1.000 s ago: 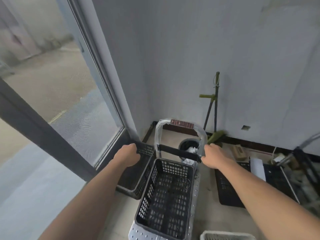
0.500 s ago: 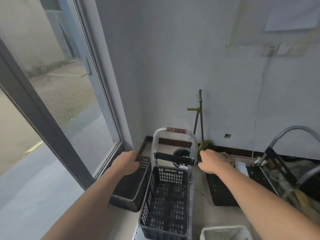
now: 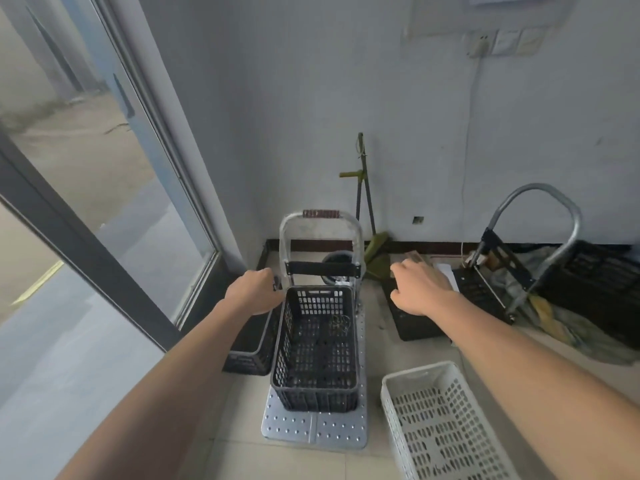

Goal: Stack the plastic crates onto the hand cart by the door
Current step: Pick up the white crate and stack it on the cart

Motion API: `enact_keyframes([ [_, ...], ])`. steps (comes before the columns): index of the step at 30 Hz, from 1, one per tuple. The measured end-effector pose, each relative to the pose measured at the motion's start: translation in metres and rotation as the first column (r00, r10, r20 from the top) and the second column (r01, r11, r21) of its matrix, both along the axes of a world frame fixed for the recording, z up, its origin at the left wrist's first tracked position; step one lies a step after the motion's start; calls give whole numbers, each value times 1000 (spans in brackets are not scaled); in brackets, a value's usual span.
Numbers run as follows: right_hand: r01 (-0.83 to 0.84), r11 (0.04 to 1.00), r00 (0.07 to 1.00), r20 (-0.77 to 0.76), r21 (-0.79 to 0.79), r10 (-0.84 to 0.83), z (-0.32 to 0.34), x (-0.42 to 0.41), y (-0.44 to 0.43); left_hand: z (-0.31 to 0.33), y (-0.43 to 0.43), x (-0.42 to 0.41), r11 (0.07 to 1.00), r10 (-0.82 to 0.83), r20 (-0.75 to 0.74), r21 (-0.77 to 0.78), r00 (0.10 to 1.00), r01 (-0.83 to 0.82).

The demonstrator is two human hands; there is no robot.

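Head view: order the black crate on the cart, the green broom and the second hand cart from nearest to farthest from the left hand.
From the left hand, gripping the floor crate:
1. Black crate on the cart, just to its right.
2. Green broom, against the back wall.
3. Second hand cart, far right by the wall.

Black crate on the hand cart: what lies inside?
The black crate holds only a small tangle of wire-like rings on its perforated floor; its near wall hides the floor's closest strip.
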State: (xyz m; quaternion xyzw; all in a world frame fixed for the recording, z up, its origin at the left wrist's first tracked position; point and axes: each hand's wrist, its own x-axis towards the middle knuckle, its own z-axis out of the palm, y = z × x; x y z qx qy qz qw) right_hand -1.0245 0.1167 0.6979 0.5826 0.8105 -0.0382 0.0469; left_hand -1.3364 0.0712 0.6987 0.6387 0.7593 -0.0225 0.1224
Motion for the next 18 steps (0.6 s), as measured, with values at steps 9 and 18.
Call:
enact_keyframes([
  [9, 47, 999, 998, -49, -19, -47, -4, 95, -17, 6, -15, 94, 1000, -25, -23, 6, 999, 25],
  [18, 19, 1000, 996, -89, -4, -20, -10, 236, -48, -13, -47, 267, 996, 86, 46, 3, 995, -87],
])
